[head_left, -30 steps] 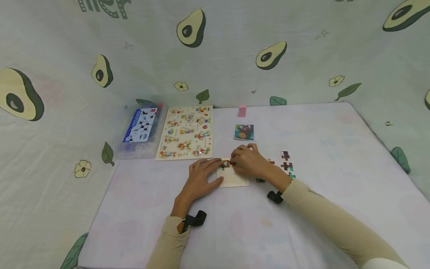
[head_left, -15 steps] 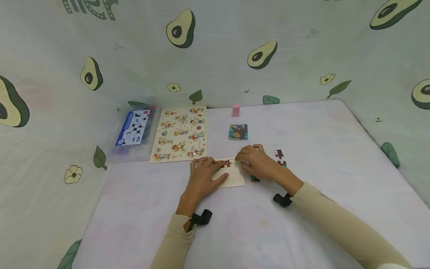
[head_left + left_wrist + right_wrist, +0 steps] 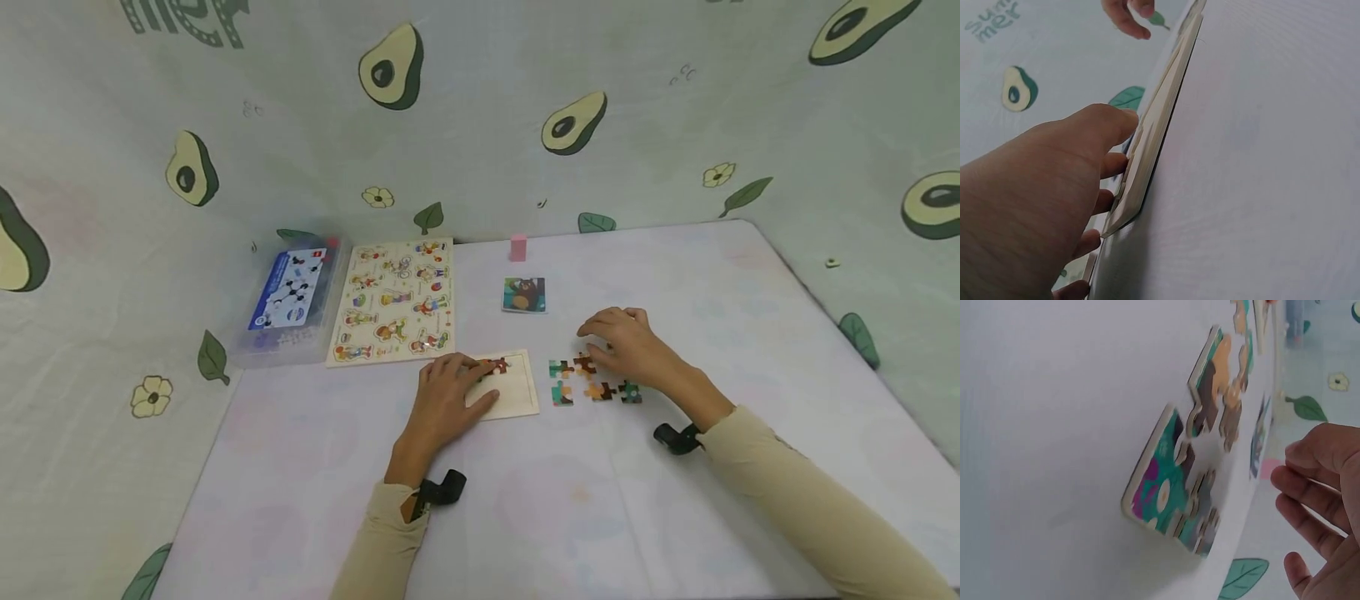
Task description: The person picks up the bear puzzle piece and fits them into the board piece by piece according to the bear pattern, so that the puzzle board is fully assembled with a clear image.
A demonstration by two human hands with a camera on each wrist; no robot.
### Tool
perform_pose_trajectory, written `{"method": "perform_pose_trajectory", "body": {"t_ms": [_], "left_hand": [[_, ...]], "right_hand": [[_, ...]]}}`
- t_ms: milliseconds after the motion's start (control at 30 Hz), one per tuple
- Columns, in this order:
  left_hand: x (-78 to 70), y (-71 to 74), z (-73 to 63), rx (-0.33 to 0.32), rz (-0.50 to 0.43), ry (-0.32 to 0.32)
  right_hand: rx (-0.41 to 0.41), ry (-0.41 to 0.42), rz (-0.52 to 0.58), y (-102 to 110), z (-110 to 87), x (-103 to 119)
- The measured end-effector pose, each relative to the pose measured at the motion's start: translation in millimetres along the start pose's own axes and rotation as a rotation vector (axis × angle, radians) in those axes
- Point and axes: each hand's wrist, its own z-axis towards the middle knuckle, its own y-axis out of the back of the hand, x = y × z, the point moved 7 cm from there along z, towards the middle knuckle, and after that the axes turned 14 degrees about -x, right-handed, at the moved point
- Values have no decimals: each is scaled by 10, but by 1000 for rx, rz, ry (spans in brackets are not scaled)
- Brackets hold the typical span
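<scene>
A shallow wooden puzzle tray point(image 3: 517, 400) lies flat on the table, with brown puzzle pieces point(image 3: 501, 365) along its far edge. My left hand point(image 3: 448, 398) rests on the tray's left side, fingers spread over the far pieces and thumb near the middle. The left wrist view shows this hand point(image 3: 1041, 194) against the tray edge point(image 3: 1160, 131). Over the loose jigsaw pieces point(image 3: 600, 392) to the right hovers my right hand point(image 3: 633, 348). From the right wrist, its fingers point(image 3: 1310, 487) are loosely bent with nothing between them, above a teal corner piece point(image 3: 1163, 487).
Behind the tray lies a bear picture card point(image 3: 524, 295), with a pink block point(image 3: 518, 247) farther back. At the left stand a wooden picture board point(image 3: 393, 300) and a clear plastic box point(image 3: 288, 304) with a blue label. A printed cloth point(image 3: 480, 125) hangs behind the table.
My right hand has left the tray's far edge and moved right, above the loose pieces, uncovering several of them. The left hand stays on the tray. The head view has turned slightly right.
</scene>
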Motion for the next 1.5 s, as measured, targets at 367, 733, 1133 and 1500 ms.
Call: {"method": "perform_pose_trajectory", "body": {"t_ms": [367, 733, 1133, 1500], "left_hand": [[10, 13, -22, 1, -2, -6], [5, 22, -28, -28, -21, -15], [-2, 23, -26, -49, -16, -29], [5, 6, -25, -18, -23, -18]], "right_hand": [[47, -84, -101, 69, -117, -403], [119, -147, -72, 63, -198, -590], [116, -114, -73, 44, -171, -583], [19, -44, -93, 59, -92, -556]]}}
